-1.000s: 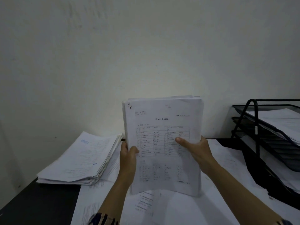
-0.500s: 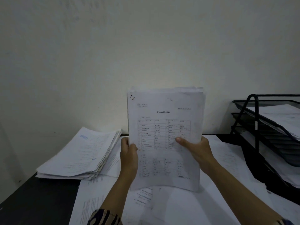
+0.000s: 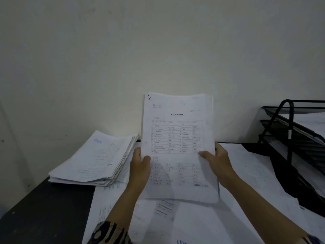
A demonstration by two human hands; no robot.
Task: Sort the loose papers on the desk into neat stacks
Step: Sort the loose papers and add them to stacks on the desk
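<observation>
Two hands hold a sheaf (image 3: 177, 138) of printed papers upright above a dark worktop (image 3: 44, 208), its front page facing the person and ruled with tables. The left hand (image 3: 139, 166) grips the sheaf's left edge, thumb curled onto the front page and the other fingers hidden behind it. The right hand (image 3: 217, 163) grips the right edge the same way, its thumb (image 3: 204, 154) pressed flat on the page and blurred; the fingers behind cannot be seen. The sheaf's bottom edge hangs just above loose sheets (image 3: 193, 222) spread over the worktop at 6 o'clock; whether it touches them cannot be told. A patterned sleeve (image 3: 109, 233) shows on the left forearm.

At 9 o'clock from the sheaf, a thick stack (image 3: 95, 159) of papers lies on the worktop, its edges uneven, its top page marked in blue, its right side overlapping the loose sheets. At 3 o'clock, well apart from the hands, a black wire tray rack (image 3: 288, 138) stands at the worktop's right side, with papers lying in its tiers. More white sheets (image 3: 253, 166) lie between the right hand and the rack. A plain pale wall (image 3: 158, 50) rises behind the worktop at 12 o'clock.
</observation>
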